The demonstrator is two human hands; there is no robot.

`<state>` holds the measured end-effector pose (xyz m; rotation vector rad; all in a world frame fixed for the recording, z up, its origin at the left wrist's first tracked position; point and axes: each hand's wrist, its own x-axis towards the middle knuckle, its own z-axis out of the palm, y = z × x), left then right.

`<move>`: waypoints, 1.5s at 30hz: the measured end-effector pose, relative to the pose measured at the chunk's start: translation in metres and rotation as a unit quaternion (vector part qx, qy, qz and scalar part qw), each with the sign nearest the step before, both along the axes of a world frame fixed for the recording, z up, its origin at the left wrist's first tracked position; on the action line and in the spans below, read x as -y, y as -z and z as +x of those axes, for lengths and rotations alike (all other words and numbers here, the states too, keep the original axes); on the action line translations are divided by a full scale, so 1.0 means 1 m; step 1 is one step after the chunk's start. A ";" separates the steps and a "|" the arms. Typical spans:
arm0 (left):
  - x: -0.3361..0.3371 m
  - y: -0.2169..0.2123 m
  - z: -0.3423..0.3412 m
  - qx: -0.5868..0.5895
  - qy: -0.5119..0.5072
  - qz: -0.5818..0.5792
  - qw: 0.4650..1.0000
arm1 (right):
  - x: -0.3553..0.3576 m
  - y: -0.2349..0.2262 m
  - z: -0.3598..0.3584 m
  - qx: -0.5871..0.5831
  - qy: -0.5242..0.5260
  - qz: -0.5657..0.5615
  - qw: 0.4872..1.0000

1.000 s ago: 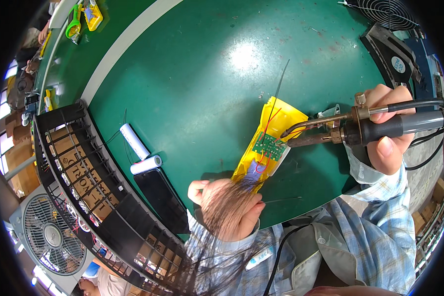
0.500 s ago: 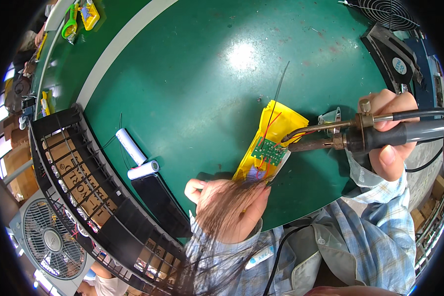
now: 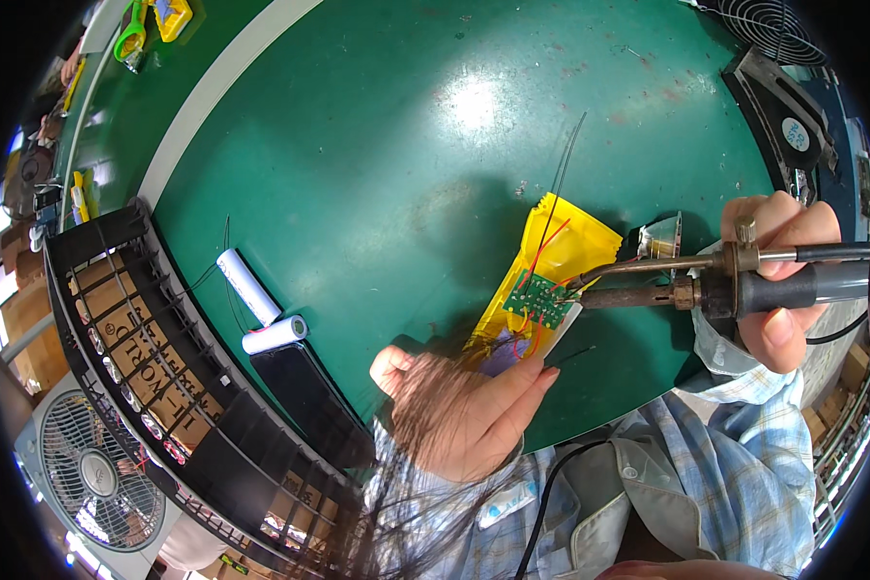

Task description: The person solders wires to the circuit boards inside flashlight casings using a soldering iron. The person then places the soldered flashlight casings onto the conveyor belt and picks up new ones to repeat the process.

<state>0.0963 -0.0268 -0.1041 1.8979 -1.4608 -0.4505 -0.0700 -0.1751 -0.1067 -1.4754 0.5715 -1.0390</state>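
My left hand (image 3: 469, 416) is closed on the near end of a yellow plastic housing (image 3: 575, 232), partly hidden by strands of hair. A green circuit board (image 3: 539, 298) with red wires and a long dark wire rests in the housing, beside a purple-blue part (image 3: 505, 354). My right hand (image 3: 788, 275) grips the dark handle of a soldering iron (image 3: 638, 296), which has a bent metal feed tube (image 3: 648, 265) clamped along it. The iron's tip is at the board's right edge; whether it touches cannot be made out. A clear reflector cup (image 3: 659, 237) lies just beyond the feed tube.
Two white cylindrical battery cells (image 3: 246, 287) with thin wires lie left, next to a black flat object (image 3: 309, 391). A black wire rack (image 3: 155, 358) borders the table's left. A black stand (image 3: 783, 121) and a round fan grille (image 3: 768, 29) are far right.
The housing, board and iron have shifted slightly right together, with the tip still at the board. My left thumb and fingertips reach farther right along the housing. Its hold continues.
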 end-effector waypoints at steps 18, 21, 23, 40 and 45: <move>0.004 0.003 -0.006 -0.050 -0.028 0.006 0.998 | 0.003 -0.001 -0.003 -0.020 -0.006 -0.032 0.999; 0.004 0.003 -0.007 -0.035 -0.031 0.013 0.999 | 0.003 0.002 -0.003 -0.010 0.000 -0.047 0.999; 0.004 0.004 -0.008 -0.029 -0.034 0.012 0.999 | 0.002 0.001 -0.003 -0.016 0.003 -0.044 0.999; 0.002 0.007 -0.011 -0.026 -0.057 0.002 0.998 | 0.001 0.003 -0.001 -0.021 0.004 -0.047 0.999; 0.003 0.004 -0.009 -0.029 -0.045 0.016 0.998 | 0.001 0.002 -0.002 -0.028 0.005 -0.050 0.998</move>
